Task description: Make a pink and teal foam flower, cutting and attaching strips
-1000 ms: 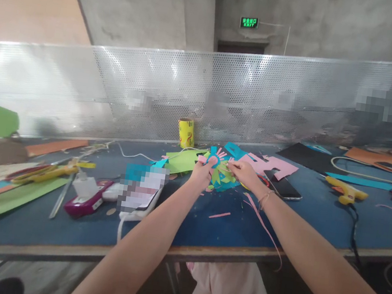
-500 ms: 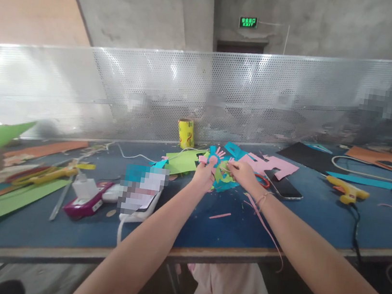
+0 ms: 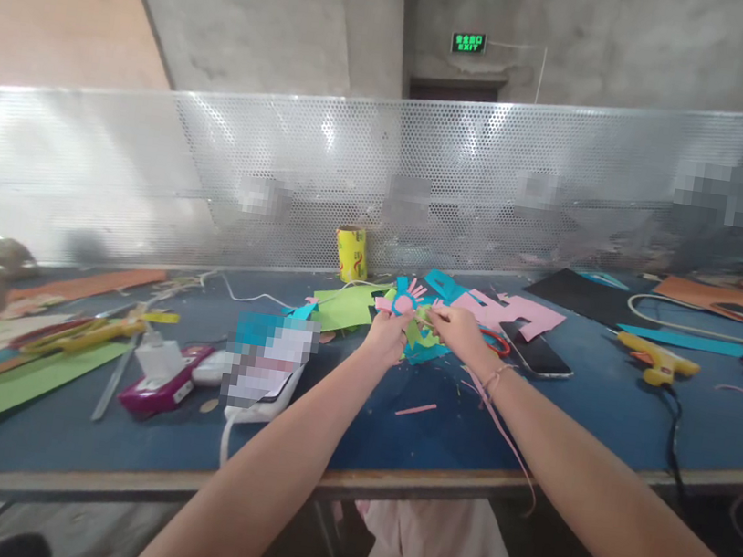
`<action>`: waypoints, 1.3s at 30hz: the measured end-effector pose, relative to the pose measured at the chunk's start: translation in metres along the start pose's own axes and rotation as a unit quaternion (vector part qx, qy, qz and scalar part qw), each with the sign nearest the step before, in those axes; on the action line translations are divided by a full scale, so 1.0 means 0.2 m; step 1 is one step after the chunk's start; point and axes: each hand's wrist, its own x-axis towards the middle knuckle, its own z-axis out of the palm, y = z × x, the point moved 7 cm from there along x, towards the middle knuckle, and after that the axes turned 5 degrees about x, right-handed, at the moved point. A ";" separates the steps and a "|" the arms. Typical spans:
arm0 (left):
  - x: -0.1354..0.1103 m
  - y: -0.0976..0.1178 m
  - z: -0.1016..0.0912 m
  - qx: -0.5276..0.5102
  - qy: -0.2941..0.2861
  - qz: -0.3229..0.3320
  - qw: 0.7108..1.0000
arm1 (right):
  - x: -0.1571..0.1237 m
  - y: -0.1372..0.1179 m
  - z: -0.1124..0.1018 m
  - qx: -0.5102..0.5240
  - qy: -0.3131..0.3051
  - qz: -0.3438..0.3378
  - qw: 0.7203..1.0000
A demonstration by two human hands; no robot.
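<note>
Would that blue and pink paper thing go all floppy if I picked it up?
Maybe not much: the paper piece looks fairly flat, and its narrow pink strips stick out rather than droop. Those strips are thin, though, so they'd probably bend easily. It's likely very light, since the left hand seems to pinch only its lower edge.

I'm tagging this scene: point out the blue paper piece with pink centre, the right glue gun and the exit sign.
Blue paper piece (image 3: 404, 303), head view: its pink centre.
Right glue gun (image 3: 663, 358), head view: its yellow body.
Exit sign (image 3: 469, 43), head view: its lettered face.
</note>
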 end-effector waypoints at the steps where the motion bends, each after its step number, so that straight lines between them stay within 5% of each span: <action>1: 0.00 0.00 0.00 0.001 -0.001 0.005 1.000 | 0.00 0.00 0.00 -0.003 0.002 -0.004 1.000; 8: -0.02 0.01 0.02 0.027 -0.033 0.011 0.999 | 0.00 -0.03 0.01 -0.016 -0.001 -0.041 0.999; 20: 0.01 0.00 -0.03 0.009 0.022 0.015 1.000 | -0.01 -0.04 0.00 -0.025 0.014 -0.052 0.998; 39: -0.02 0.02 0.00 0.031 0.006 0.034 0.999 | 0.00 -0.01 0.04 0.050 -0.014 -0.003 0.999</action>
